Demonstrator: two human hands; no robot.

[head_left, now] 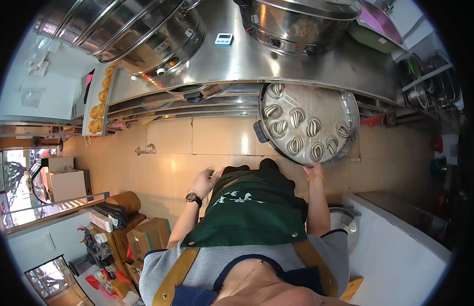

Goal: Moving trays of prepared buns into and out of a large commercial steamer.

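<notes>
At the front edge of the steel desk [221, 67], the round tray [322, 104] already carries shaped, striped rolls [296, 118], bare space left; the right hand [313, 170] has its grip clamped on the rim; the left hand's [204, 182], I can't tell.

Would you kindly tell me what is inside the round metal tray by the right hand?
Striped, swirled dough pieces rest on a pale liner inside the round metal tray. What lies beneath the liner is covered from view.

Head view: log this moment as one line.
right hand: holding near-side rim of round tray | left hand: beside green apron | on tray: striped swirled dough pieces
</notes>
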